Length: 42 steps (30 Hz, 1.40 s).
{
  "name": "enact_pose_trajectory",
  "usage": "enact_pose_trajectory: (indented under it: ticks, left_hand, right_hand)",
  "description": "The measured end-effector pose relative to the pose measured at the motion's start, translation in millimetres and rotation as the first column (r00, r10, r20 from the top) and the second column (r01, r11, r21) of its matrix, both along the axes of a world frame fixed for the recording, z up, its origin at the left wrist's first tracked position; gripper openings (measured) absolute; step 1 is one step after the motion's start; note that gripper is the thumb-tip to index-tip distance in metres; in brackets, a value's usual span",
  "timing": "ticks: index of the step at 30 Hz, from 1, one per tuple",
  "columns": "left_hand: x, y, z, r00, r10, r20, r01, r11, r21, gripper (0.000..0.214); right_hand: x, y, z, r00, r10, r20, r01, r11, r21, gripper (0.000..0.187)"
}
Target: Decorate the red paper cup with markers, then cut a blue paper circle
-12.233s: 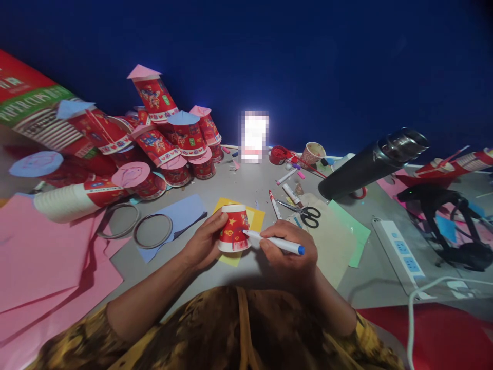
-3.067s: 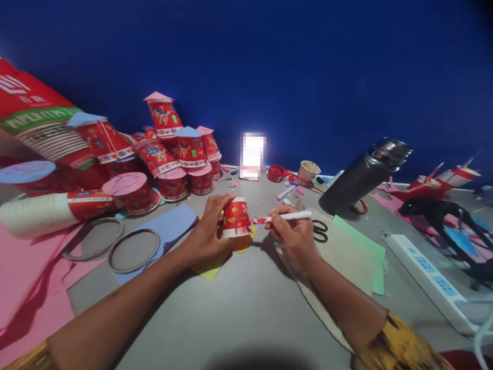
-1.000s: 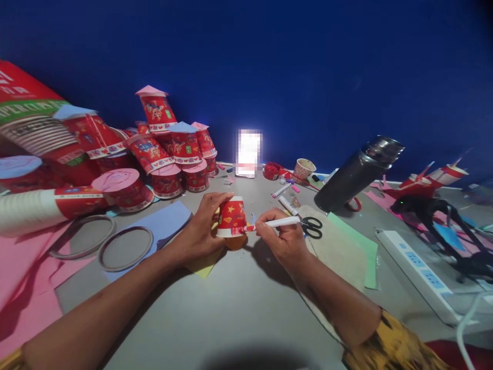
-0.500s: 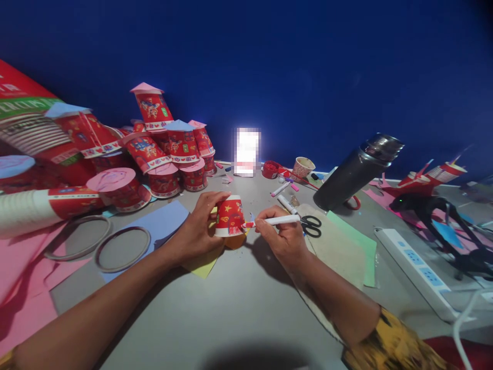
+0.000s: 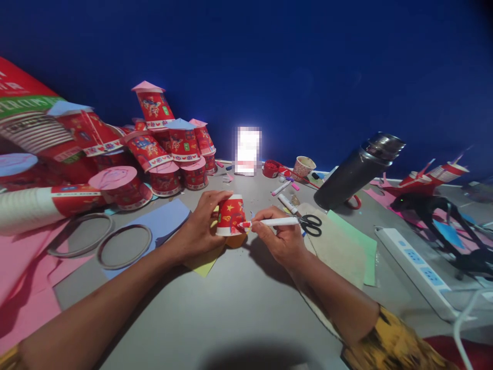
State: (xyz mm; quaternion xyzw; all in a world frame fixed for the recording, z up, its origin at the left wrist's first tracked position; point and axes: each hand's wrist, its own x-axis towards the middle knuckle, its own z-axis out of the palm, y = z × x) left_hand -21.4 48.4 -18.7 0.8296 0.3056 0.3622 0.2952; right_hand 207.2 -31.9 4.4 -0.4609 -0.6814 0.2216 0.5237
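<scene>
An upside-down red paper cup (image 5: 230,216) with gold stars stands on a yellow sheet (image 5: 204,261) at the table's middle. My left hand (image 5: 200,228) is closed round the cup's left side, thumb on its top edge. My right hand (image 5: 278,240) pinches a white marker (image 5: 275,222) held level, its tip touching the cup's lower right rim.
A heap of decorated red cups (image 5: 165,149) with paper lids fills the back left. Two rings (image 5: 124,245), pink paper (image 5: 23,267) and a blue sheet (image 5: 162,221) lie left. Scissors (image 5: 311,224), a dark flask (image 5: 356,172) and a power strip (image 5: 414,270) are on the right.
The cup has been turned a little under my left hand while the marker tip stays at its lower rim. Both hands keep their grip and place.
</scene>
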Motion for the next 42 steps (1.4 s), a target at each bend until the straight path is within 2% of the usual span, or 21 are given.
enact_pose_trajectory:
  ticks: [7,15,20,28,33,39,42]
  left_hand:
    - [-0.1,0.0,0.8,1.0,0.002,-0.002,-0.002,1.0,0.021,0.083]
    - [-0.4,-0.5,2.3,1.0,-0.017,-0.008,0.017,1.0,0.001,0.082]
    - [-0.4,-0.2,1.7,1.0,-0.019,-0.014,0.02,0.999,0.038,0.081]
    - [-0.2,0.1,0.8,0.999,-0.015,-0.028,0.017,0.997,0.073,0.086]
    - [-1.2,0.9,0.5,0.999,-0.032,-0.022,0.034,0.995,0.091,0.087]
    - [-2.4,0.0,0.2,0.999,-0.03,-0.037,0.033,0.996,0.079,0.088]
    - [-2.3,-0.5,-1.1,0.999,-0.029,-0.021,0.03,0.996,0.08,0.087]
  right_hand:
    - [-0.2,-0.8,1.5,1.0,0.012,0.015,-0.013,0.999,0.04,0.013]
    - [0.7,0.3,3.0,1.0,0.022,0.005,-0.022,0.999,0.044,0.011]
    - [1.2,0.8,1.6,1.0,0.02,0.01,-0.02,0.999,0.026,0.008]
    - [3.7,2.0,1.3,0.988,0.089,0.127,-0.106,0.986,0.131,0.008]
    - [4.4,0.8,6.5,0.969,0.14,0.203,-0.186,0.955,0.233,0.008]
    - [3.6,0.9,7.1,0.975,0.14,0.173,-0.18,0.954,0.241,0.009]
    - [4.1,1.0,7.3,0.973,0.173,0.155,-0.199,0.965,0.173,0.009]
